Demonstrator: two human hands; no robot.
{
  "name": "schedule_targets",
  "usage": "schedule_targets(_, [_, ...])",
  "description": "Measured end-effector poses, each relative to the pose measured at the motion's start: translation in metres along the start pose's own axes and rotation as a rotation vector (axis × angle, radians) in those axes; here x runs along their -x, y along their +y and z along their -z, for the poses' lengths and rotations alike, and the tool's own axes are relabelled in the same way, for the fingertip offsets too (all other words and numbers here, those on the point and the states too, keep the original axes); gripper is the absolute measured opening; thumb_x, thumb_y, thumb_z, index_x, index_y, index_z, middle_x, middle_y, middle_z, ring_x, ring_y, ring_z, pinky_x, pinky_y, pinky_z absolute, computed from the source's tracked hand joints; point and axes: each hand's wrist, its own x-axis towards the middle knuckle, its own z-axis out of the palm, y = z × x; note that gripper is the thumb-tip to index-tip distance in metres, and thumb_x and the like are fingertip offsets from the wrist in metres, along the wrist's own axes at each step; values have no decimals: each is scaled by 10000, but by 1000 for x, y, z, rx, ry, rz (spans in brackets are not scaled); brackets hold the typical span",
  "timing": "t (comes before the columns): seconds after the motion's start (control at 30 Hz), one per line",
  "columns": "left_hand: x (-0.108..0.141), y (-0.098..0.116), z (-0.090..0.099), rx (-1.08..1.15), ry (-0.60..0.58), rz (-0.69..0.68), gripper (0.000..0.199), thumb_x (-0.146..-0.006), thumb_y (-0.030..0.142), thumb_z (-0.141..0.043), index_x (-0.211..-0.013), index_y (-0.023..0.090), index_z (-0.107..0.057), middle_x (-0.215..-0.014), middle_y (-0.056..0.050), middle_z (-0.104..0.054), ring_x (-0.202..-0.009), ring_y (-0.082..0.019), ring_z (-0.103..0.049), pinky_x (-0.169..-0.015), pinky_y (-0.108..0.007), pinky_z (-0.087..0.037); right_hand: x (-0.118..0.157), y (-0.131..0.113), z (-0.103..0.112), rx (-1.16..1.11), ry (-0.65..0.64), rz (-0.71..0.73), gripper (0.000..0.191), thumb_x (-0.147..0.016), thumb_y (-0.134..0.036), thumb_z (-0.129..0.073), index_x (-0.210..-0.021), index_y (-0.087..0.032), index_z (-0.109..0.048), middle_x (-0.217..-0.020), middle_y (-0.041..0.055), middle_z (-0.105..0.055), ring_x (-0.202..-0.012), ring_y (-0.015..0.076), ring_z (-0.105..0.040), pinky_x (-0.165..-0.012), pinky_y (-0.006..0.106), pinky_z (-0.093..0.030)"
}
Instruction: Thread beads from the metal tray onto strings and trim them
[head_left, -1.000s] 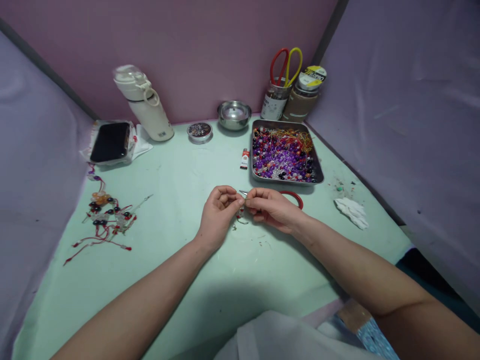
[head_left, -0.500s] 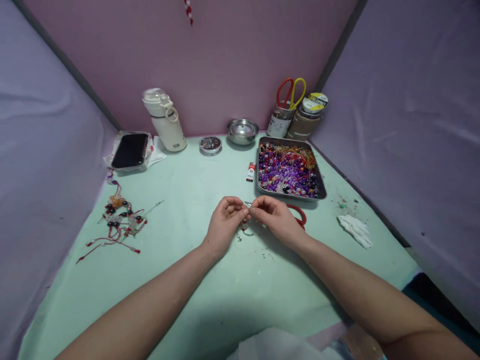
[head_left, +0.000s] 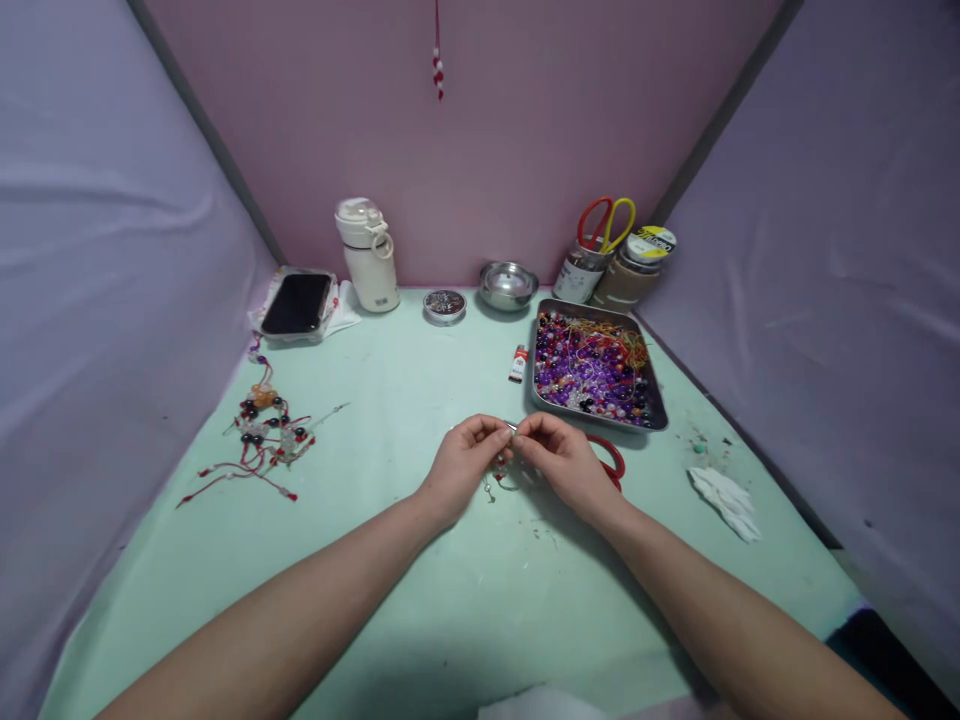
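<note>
My left hand is closed in a pinch on a small beaded string, whose red and clear beads and a small metal charm hang below the fingers. Close against it, my right hand pinches thumb and finger together; what lies between them is too small to make out. Red-handled scissors lie partly hidden behind the right hand. A pointed metal tip shows between the two hands, probably their blade.
Right of centre stands a metal tray of mixed beads, with a small red-white tube beside it. Behind are a steel bowl, a round tin, jars and a bottle. Finished-looking beaded cords and a phone lie left.
The camera view has tilted up and turned slightly left, so the whole scene sits lower and further right. Both hands stay pinched together over the beaded string.
</note>
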Motion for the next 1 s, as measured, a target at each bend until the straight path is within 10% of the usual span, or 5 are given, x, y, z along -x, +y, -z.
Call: schedule_targets(1.0, [2,4,-2,-61,51,-34,259,-711,213,-683,-886,198,-492,-777,6,-605,-727,-106,-572,-686,-243,-430,-4,7,5,-98,-51,-151,208,-758,-375,-624,-751,-187,-535,-583,-37,-434,-537,94,-358,-509,250,-244])
